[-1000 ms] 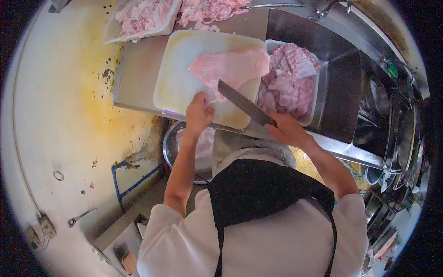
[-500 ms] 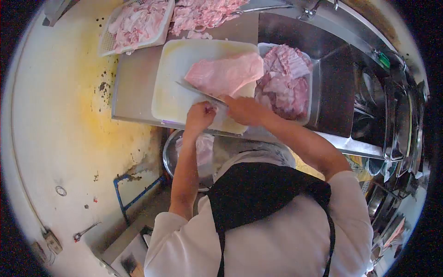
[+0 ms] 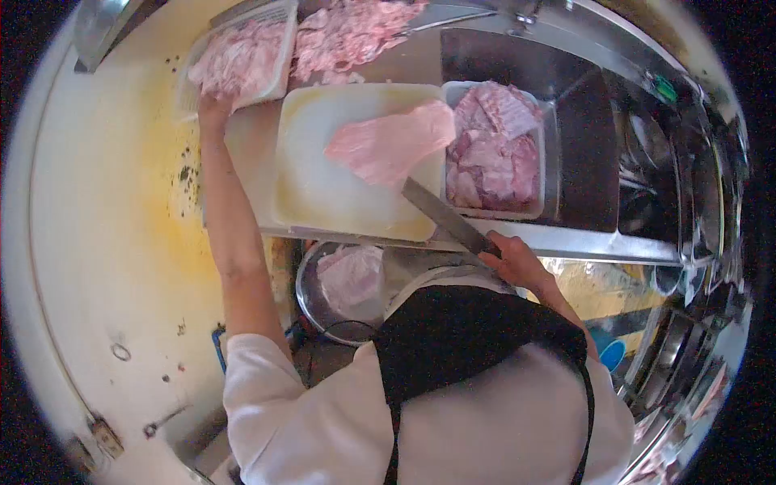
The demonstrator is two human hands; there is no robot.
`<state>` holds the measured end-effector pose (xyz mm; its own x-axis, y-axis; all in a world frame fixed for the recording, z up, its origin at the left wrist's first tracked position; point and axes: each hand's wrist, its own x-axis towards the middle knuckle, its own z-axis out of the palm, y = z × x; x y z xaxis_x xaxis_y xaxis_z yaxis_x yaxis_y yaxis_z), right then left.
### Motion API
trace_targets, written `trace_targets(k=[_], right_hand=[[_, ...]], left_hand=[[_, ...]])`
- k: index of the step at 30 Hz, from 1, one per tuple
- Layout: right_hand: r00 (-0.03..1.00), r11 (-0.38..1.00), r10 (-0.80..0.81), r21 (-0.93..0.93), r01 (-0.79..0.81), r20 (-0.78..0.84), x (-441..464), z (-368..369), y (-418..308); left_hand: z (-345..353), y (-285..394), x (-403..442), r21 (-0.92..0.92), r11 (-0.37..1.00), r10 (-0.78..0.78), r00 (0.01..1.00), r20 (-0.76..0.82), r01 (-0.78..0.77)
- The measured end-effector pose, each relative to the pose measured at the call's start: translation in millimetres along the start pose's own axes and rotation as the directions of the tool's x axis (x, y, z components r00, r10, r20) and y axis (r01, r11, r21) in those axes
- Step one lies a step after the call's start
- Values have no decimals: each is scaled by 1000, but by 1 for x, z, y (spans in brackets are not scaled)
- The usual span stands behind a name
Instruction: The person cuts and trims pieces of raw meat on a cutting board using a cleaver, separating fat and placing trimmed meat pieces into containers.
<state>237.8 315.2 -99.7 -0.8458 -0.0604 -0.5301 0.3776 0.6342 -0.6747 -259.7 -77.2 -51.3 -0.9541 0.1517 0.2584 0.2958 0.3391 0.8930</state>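
My right hand (image 3: pixel 516 260) is wrapped round the handle of a broad kitchen knife (image 3: pixel 447 217). The blade points up and left over the front edge of the white cutting board (image 3: pixel 307 174), its tip close to a large pale pink slab of meat (image 3: pixel 392 141). At upper left, my left hand (image 3: pixel 214 109) reaches the near side of a white plastic basket (image 3: pixel 287 61) heaped with meat trimmings (image 3: pixel 242 61). Its fingers are hidden or blurred among the trimmings, so their grip does not show.
More trimmings (image 3: pixel 347 36) lie on the steel counter behind the board. Right of it, a white tub (image 3: pixel 543 162) holds ribs and cuts of meat, beside a steel sink (image 3: pixel 586 137). Below the counter edge stands a metal bowl (image 3: pixel 303 283) with pale meat.
My left hand has moved from the board up and left to the basket. My right hand has drawn the knife back, right and toward my body, off the slab.
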Motion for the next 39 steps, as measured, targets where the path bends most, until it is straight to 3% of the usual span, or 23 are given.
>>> trace_targets(k=[1, 2, 3, 5, 6, 7, 8, 10, 12, 14, 17, 19, 20, 22, 24, 27, 30, 32, 33, 35, 36, 39], right_hand=[[999, 999, 26, 28, -25, -18, -5, -1, 0], [994, 997, -15, 68, 23, -105, -10, 10, 17], [982, 994, -18, 99, 37, -190, -13, 12, 22], [947, 986, 6, 160, 48, -320, -29, 25, 30], [954, 968, 131, 243, -64, -270, -33, 23, 28], [932, 967, 131, 252, -45, -337, -36, 25, 33], [907, 965, 129, 262, -22, -400, -38, 30, 39], [878, 944, 188, 326, -39, -440, -41, 31, 45], [873, 892, 308, 433, -127, -379, -45, 24, 48], [832, 869, 351, 480, -119, -429, -46, 25, 54], [800, 833, 349, 552, -26, -488, -42, 25, 62], [784, 798, 339, 600, 54, -520, -39, 26, 67], [783, 794, 343, 606, 54, -519, -37, 28, 70], [790, 798, 329, 600, 61, -517, -26, 28, 76], [825, 710, 349, 700, 76, -445, -17, 23, 75], [856, 673, 331, 735, 80, -397, -2, 13, 69], [872, 684, 336, 728, 34, -356, 14, 0, 64], [873, 693, 322, 719, 47, -367, 20, -3, 63], [867, 700, 299, 709, 84, -398, 23, -2, 64], [847, 754, 243, 642, 142, -473, 30, 9, 77], [832, 799, 202, 578, 165, -517, 40, 22, 92], [876, 786, 172, 599, 154, -451, 43, 17, 80]], left_hand=[[0, -51, 17, 280, 953, 120, 993, -10, -113], [9, -72, 37, 534, 818, 250, 968, 5, -214], [47, -25, 15, 309, 933, 143, 979, 147, -183], [138, -11, -32, -28, 999, 47, 924, 379, -40], [187, -39, -47, 116, 954, 209, 891, 403, -276], [230, -31, -82, 182, 899, 283, 844, 456, -399], [264, -1, -113, -62, 998, 49, 786, 616, -14], [313, 5, -141, 129, 835, 346, 692, 633, -535], [318, 13, -143, 260, 796, 176, 620, 765, -547], [316, 21, -146, 388, 724, -21, 543, 839, -571], [291, 28, -122, 124, 797, 170, 416, 893, -591], [262, 96, -114, 138, 912, 94, 527, 845, -385], [250, 102, -102, 247, 932, -64, 549, 833, -266], [218, 141, -91, 374, 822, 29, 688, 725, -429], [190, 190, -89, 320, 939, -66, 844, 533, -128], [151, 216, -84, 164, 985, 2, 946, 325, -58], [135, 215, -108, 148, 989, -50, 984, 168, 25], [125, 176, -128, 523, 835, -246, 966, 74, 173], [120, 128, -141, 606, 777, -300, 946, 123, 168], [106, -17, -166, 482, 875, -134, 928, 348, -54], [101, -51, -186, 442, 888, -54, 926, 375, -127], [150, -10, -214, 551, 783, 138, 944, 300, -290]])
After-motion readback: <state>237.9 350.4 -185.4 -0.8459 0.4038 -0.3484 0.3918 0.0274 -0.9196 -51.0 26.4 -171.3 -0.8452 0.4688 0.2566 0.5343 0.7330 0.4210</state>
